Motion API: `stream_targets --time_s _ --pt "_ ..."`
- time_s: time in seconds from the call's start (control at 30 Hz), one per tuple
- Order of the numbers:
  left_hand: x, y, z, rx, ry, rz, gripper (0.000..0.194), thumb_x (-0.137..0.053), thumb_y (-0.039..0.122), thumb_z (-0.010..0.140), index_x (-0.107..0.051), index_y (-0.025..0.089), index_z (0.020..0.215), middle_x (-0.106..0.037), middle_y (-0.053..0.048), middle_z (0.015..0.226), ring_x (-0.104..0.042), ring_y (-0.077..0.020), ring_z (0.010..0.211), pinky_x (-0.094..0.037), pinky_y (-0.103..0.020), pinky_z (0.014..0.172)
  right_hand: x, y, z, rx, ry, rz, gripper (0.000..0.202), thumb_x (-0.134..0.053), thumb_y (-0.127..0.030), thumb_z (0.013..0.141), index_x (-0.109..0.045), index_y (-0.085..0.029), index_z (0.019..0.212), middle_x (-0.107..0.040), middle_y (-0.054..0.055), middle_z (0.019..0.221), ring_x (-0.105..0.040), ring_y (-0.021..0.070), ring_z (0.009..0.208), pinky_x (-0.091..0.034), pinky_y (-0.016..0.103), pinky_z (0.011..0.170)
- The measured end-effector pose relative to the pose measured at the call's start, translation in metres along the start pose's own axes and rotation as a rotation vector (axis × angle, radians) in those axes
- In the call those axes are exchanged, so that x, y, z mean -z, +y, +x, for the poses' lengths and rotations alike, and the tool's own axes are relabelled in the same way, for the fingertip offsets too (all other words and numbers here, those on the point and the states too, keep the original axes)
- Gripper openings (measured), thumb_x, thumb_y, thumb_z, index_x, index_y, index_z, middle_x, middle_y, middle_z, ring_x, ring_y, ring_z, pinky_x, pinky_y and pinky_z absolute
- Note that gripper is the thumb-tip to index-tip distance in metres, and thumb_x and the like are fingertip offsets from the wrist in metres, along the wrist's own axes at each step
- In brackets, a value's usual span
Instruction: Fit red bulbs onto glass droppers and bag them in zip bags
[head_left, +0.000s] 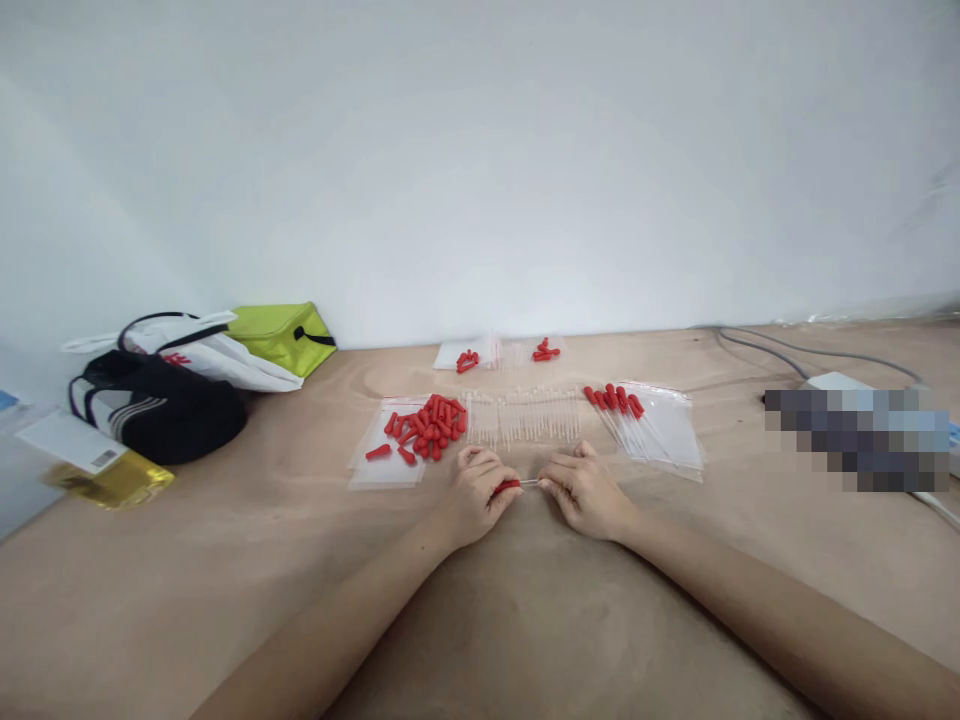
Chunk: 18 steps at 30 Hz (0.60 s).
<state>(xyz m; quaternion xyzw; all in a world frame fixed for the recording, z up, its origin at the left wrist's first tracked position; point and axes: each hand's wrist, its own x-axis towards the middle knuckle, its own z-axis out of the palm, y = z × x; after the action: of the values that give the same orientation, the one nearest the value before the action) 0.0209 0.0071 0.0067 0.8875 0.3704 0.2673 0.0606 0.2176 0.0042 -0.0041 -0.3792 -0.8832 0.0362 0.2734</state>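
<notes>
My left hand (pixel 484 497) is closed on a red rubber bulb (pixel 507 486). From the bulb a thin clear tube (pixel 529 482) runs across to my right hand (pixel 581 490), whose fingers pinch its other end. Behind my left hand a pile of red bulbs (pixel 431 425) lies partly on a clear plastic bag (pixel 386 475). A row of thin clear tubes (pixel 525 415) lies just beyond both hands. Past my right hand, several tubes with red bulbs on their ends (pixel 615 400) rest on another plastic bag (pixel 671 425).
Small bags with a few red bulbs (pixel 467 360) (pixel 546 350) lie near the wall. At the left are a black bag (pixel 161 410), a white bag (pixel 240 360), a lime-green bag (pixel 277 330) and a gold packet (pixel 127 480). Cables (pixel 810 345) and a blurred object (pixel 862 440) are at the right.
</notes>
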Motion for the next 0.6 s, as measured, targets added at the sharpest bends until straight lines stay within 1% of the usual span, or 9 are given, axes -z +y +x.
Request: stream_targets --time_s 0.2,0.33,0.43,0.53,0.6 --pt "-0.001 0.0 0.001 -0.024 -0.022 -0.005 0.015 -0.045 0.025 0.082 -0.056 0.019 0.076 -0.063 -0.001 0.071 -0.054 -0.0163 0.077 -0.03 -0.037 0.086 -0.005 -0.005 0.003 0.003 0.006 -0.012 0.025 -0.035 -0.018 0.085 -0.056 -0.017 0.071 -0.057 0.001 0.065 -0.046 0.0108 0.058 -0.021 0.027 0.061" --pt "0.001 0.001 0.002 -0.04 -0.02 -0.012 0.015 -0.046 0.025 0.082 -0.057 0.019 0.074 -0.064 0.0 0.07 -0.054 -0.0159 0.077 -0.03 -0.036 0.085 -0.007 -0.007 0.004 -0.004 -0.002 0.0 0.028 -0.034 -0.019 0.086 -0.056 -0.016 0.069 -0.057 0.001 0.065 -0.046 0.0107 0.058 -0.022 0.027 0.062" --pt "0.003 -0.001 0.003 -0.024 0.01 -0.019 0.013 -0.049 0.026 0.082 -0.058 0.019 0.075 -0.064 0.0 0.071 -0.055 -0.0155 0.076 -0.03 -0.036 0.084 -0.003 -0.007 0.006 0.001 -0.005 -0.006 0.026 -0.035 -0.02 0.087 -0.058 -0.017 0.074 -0.058 0.001 0.067 -0.047 0.0114 0.063 -0.022 0.028 0.064" --pt "0.004 -0.006 0.003 -0.017 0.046 -0.018 0.012 -0.052 0.027 0.081 -0.06 0.02 0.077 -0.065 0.001 0.071 -0.056 -0.015 0.075 -0.028 -0.037 0.086 0.005 -0.004 0.008 0.033 -0.008 -0.086 0.023 -0.039 -0.025 0.086 -0.06 -0.019 0.077 -0.059 0.002 0.072 -0.047 0.0141 0.071 -0.02 0.03 0.065" --pt "0.004 -0.009 0.003 -0.038 0.038 -0.021 0.012 -0.053 0.028 0.081 -0.062 0.021 0.077 -0.065 0.001 0.068 -0.056 -0.0142 0.072 -0.026 -0.038 0.089 0.009 -0.002 0.008 0.069 -0.02 -0.141 0.023 -0.042 -0.027 0.085 -0.062 -0.021 0.077 -0.059 0.002 0.071 -0.046 0.0153 0.073 -0.019 0.031 0.065"
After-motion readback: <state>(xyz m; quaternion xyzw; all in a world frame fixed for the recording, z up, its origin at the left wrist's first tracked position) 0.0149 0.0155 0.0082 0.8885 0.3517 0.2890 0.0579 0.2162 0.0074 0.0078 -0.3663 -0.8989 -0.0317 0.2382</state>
